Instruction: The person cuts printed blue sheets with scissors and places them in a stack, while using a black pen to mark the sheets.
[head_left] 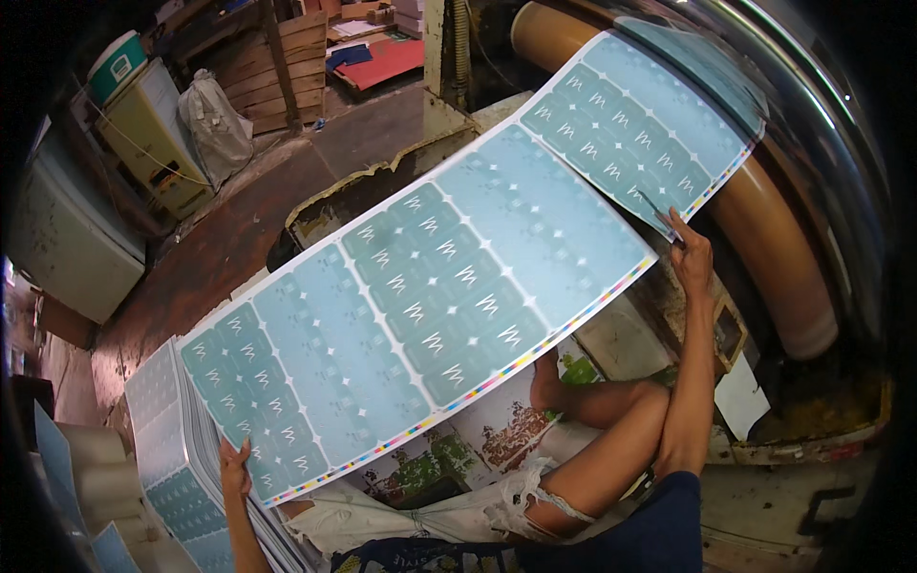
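A long printed sheet (458, 286) with teal and pale blue panels slopes across my lap, a colour strip along its near edge. My left hand (235, 468) is closed on its lower left corner, above a thick stack of similar sheets (167, 449). At the upper right, a second printed sheet (621, 124) comes down from the rollers and overlaps the first one's end. My right hand (693, 260) is closed at this second sheet's near corner. A slim dark tool (653, 204) sticks out from its fingers over the sheet; its exact kind is unclear.
A brown roller (783, 258) and a shiny metal cylinder (850, 172) of the machine stand close on my right. Behind the sheet is a worn, rough-edged frame (382, 172). A yellowish cabinet (158, 134), a white sack (212, 124) and wooden boards (287, 67) stand at the far left.
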The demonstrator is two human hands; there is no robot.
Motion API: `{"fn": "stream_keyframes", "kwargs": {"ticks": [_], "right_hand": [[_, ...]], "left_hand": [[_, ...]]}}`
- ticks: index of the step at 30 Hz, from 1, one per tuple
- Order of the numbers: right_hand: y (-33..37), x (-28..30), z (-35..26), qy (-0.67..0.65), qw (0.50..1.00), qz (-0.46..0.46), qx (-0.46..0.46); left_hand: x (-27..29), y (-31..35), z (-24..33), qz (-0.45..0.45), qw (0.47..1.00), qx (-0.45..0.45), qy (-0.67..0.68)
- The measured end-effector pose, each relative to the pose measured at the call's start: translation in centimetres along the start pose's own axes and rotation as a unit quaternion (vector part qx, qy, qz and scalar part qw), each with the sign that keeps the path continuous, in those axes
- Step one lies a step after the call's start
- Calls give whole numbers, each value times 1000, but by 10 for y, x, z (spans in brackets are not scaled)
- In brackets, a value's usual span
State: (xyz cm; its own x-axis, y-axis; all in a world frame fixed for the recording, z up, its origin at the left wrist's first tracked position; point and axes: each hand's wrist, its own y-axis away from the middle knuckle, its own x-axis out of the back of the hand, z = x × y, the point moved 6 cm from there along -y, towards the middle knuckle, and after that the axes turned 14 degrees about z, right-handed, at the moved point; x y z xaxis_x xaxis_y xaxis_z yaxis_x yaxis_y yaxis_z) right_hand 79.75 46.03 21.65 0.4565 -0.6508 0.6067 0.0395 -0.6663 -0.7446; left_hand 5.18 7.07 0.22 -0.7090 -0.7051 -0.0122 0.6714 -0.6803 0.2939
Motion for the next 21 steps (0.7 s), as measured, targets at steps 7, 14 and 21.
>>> {"fn": "stream_keyframes", "kwargs": {"ticks": [7, 14, 21], "right_hand": [[-20, 13, -17, 17, 997, -71, -18], [15, -11, -116, -26, 992, -119, -28], [28, -27, -137, -21, 985, -168, -24]], "left_hand": [[29, -28, -8, -4, 1000, 15, -13], [54, -102, -48, 7, 999, 23, -48], [-11, -126, -105, -6, 999, -14, -50]]}}
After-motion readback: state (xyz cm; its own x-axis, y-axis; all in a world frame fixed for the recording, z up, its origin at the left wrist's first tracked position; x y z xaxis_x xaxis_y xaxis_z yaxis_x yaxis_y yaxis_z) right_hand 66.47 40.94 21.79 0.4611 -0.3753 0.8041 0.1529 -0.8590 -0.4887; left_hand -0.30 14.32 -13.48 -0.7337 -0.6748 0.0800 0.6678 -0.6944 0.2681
